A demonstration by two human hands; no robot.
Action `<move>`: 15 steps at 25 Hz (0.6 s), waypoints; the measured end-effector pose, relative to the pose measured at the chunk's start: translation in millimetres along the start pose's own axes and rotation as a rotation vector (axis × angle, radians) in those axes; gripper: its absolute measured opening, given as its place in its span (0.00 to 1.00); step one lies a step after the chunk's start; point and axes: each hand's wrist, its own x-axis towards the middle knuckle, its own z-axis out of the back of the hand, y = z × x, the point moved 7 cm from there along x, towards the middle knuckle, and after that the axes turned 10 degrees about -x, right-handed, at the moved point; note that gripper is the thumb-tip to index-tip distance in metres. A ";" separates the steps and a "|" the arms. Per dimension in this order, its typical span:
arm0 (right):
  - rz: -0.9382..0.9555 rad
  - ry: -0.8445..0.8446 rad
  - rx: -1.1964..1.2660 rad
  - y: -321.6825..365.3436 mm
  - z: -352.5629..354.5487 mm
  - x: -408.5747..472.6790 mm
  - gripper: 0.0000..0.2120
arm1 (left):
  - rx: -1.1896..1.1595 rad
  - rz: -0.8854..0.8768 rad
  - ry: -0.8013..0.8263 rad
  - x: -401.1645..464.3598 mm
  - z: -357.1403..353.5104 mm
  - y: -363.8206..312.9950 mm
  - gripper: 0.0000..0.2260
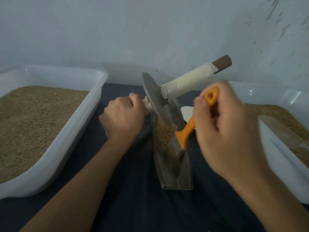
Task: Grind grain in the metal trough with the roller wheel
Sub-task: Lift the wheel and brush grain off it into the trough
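Note:
A narrow metal trough (184,173) stands on the dark cloth in the middle, with a heap of brown grain (163,133) in its far half. The metal roller wheel (154,96) sits tilted in the trough over the grain, its taped right handle (189,82) sticking up to the right. My left hand (123,118) grips the wheel's left handle. My right hand (225,128) holds an orange-handled scraper (185,133) whose metal blade (179,156) reaches down into the trough beside the grain.
A large white tub (80,124) full of grain stands at the left. Another white tub (284,158) with grain and a scoop (282,133) stands at the right. A small white object (186,113) lies behind the trough. A pale wall rises close behind.

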 end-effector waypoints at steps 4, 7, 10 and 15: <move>-0.092 0.034 -0.055 -13.3 -26.4 1.0 0.09 | 0.002 0.001 0.016 -1.5 0.1 -0.8 0.25; -0.067 -0.050 -0.055 -12.6 -10.5 3.5 0.09 | 0.000 0.002 0.010 -0.9 0.2 -1.4 0.24; 0.022 -0.114 -0.055 2.7 14.6 -1.3 0.09 | 0.007 -0.009 -0.017 -0.6 2.4 0.1 0.24; 0.052 -0.052 -0.022 10.4 -0.7 -11.3 0.10 | -0.004 -0.001 -0.019 -1.2 2.5 -0.1 0.24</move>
